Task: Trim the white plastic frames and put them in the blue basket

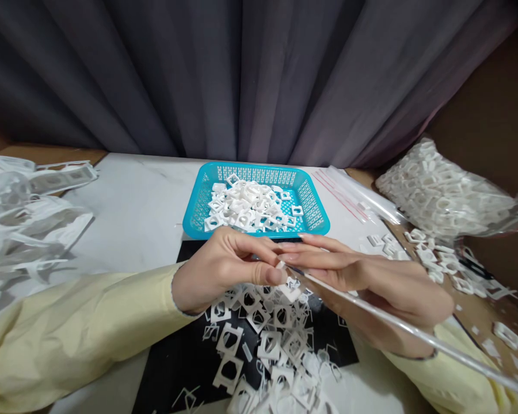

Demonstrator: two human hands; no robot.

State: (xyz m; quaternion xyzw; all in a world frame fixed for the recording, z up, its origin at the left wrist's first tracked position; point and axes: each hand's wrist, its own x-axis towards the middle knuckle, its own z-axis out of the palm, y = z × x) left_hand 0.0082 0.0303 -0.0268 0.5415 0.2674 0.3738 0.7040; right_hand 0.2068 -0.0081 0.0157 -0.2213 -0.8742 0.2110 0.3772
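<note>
The left hand (224, 267) pinches one small white piece (290, 290) between its thumb and its index finger, above the dark mat and before the basket. This piece is tilted, and its visible part points out from the thumb toward 5 o'clock; its long axis I cannot tell, because the fingers cover much of it. The right hand (362, 273) comes from 4 o'clock, its fingers stretched and lying close together, their tips meeting the left fingertips; whether they grip something, I cannot tell. One thin pale strip (397, 316) passes in front of this hand, its long axis running from 10 to 4 o'clock. Counting from the held piece, at 6 o'clock lies one heap of white frames (285, 376), too many and overlapped to count, on one black mat (164, 368). At 11 o'clock stands one blue basket (322, 223), with many white pieces inside. At 2 o'clock is one filled clear bag (440, 190), and at 3 o'clock one black object (475, 267) among scattered pieces. Toward 9 o'clock is one pale heap (38, 224), partly blurred.
</note>
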